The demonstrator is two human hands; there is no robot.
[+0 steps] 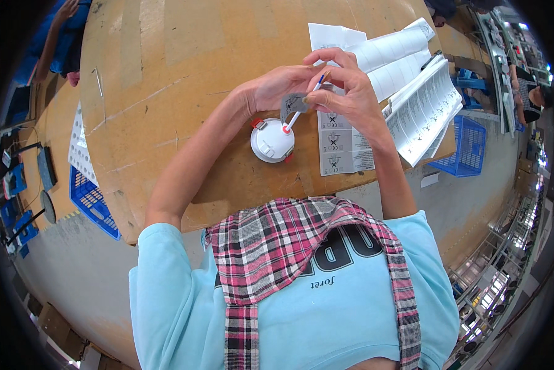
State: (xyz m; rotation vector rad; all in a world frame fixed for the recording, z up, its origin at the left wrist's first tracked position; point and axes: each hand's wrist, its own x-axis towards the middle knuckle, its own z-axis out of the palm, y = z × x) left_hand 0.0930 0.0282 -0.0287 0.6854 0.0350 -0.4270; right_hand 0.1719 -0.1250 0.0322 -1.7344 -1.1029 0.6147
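Observation:
A round white downlight with red side clips lies on the cardboard-covered tabletop, below my hands. Its white cable rises from a red ring towards my fingers, and blue and brown wire ends show at the top. A small grey printed label sits curled against the cable. My right hand is closed, its thumb and finger pinching the label's edge beside the cable. From the other side my left hand is closed on the cable; its fingertips are partly hidden.
A grey label sheet lies right of the lamp. Beyond it are unfolded white printed papers and a stack of leaflets. Blue baskets stand beside the table at both sides. Other people are at the far left and right.

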